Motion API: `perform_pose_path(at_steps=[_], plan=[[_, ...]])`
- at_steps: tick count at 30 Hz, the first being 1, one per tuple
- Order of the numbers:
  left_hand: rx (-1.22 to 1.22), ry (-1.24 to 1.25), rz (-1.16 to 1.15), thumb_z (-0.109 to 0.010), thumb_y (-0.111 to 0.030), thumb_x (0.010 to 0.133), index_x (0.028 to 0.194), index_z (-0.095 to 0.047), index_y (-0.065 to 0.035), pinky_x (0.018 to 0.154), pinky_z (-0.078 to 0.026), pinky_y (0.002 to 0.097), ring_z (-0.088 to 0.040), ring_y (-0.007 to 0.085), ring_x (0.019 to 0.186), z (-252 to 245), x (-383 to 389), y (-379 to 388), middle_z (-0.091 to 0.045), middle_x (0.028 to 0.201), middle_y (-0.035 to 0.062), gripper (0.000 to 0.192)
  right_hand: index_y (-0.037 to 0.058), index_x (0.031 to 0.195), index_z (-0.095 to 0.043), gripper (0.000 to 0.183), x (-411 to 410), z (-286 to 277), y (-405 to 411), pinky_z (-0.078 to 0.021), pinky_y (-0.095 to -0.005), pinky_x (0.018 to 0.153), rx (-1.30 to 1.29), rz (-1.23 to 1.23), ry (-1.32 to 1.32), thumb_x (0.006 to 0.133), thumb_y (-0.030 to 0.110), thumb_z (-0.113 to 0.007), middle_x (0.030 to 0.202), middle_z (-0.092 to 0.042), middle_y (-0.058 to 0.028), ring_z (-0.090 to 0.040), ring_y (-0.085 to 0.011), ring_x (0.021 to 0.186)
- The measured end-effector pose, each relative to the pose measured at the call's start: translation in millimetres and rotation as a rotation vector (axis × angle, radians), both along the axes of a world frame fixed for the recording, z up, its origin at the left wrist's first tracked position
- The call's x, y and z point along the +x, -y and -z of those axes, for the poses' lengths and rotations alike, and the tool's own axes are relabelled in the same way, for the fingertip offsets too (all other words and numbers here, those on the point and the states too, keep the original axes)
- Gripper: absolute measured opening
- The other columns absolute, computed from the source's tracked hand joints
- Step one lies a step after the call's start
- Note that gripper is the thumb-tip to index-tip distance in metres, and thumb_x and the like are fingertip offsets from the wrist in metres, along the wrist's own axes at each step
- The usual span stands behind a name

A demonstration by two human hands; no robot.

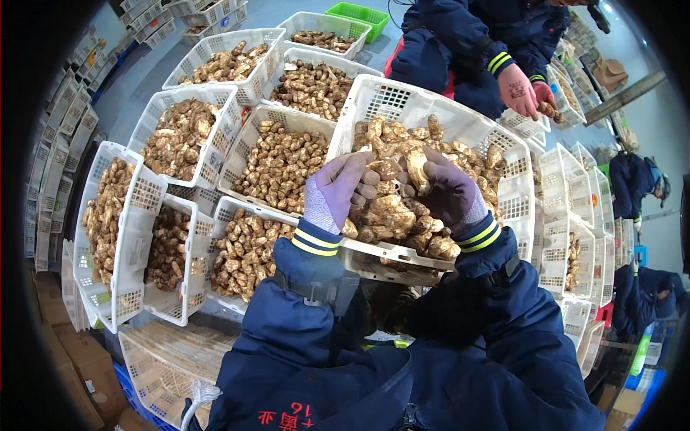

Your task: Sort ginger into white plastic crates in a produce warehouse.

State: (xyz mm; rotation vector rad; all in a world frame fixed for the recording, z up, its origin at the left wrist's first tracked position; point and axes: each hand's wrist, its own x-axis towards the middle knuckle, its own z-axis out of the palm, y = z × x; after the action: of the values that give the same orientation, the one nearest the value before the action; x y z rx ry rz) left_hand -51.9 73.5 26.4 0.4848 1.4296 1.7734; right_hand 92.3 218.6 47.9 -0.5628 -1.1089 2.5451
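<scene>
Both my hands wear purple gloves with soiled fingers, above a large white plastic crate (515,204) of brown, earthy mushrooms that look like matsutake. Between the thumb and fingers of my right hand (455,188) is a thick pale-stemmed mushroom (415,164), tilted. My left hand (339,186) is curled at the crate's left side, its fingertips beside a brown mushroom cap (386,169); whether they grip it is unclear. Below the hands, a broad, knobbly mushroom (391,215) lies on the heap near the crate's front rim.
To the left stand several white crates of sorted mushrooms, including one of small ones (285,167) and a tilted one (110,215). A green crate (358,19) is at the back. Across from me, a co-worker's pink-gloved hand (517,91) is near mushrooms. Stacked crates (566,215) line the right.
</scene>
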Motion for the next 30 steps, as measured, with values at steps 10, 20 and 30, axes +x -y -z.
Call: perform_pose_path(at_steps=[10,20,30], plan=[[-0.003,0.007,0.005,-0.054,-0.027,0.092,0.110,-0.060,0.0017,0.049,-0.041,0.0199,-0.056,0.0086,0.059,8,-1,-2,-0.062,0.077,0.0054,0.034,-0.0049,0.137,-0.032,0.054,239,-27,-92,-0.0514,-0.0347,0.089,0.442,0.604,0.193,0.088,0.007,-0.050,0.125,-0.052,-0.0188,-0.059,-0.0285,0.107],[-0.016,-0.003,0.052,-0.055,-0.028,0.090,0.112,-0.057,0.0029,0.051,-0.042,0.0217,-0.057,0.0115,0.060,19,11,-20,-0.062,0.079,0.0061,0.038,0.0024,0.139,-0.033,0.063,332,60,-81,-0.0490,-0.0437,0.092,0.284,0.667,0.139,0.080,0.004,-0.055,0.124,-0.053,-0.0142,-0.057,-0.0280,0.109],[-0.033,0.005,0.049,-0.054,-0.031,0.091,0.120,-0.051,0.0045,0.055,-0.047,0.0235,-0.058,0.0134,0.064,34,5,-23,-0.062,0.084,0.0095,0.046,0.0019,0.124,-0.051,0.038,358,111,-83,-0.0541,-0.0307,0.066,-0.105,0.697,0.202,0.093,0.022,-0.045,0.111,-0.063,-0.0128,-0.065,-0.0254,0.086]])
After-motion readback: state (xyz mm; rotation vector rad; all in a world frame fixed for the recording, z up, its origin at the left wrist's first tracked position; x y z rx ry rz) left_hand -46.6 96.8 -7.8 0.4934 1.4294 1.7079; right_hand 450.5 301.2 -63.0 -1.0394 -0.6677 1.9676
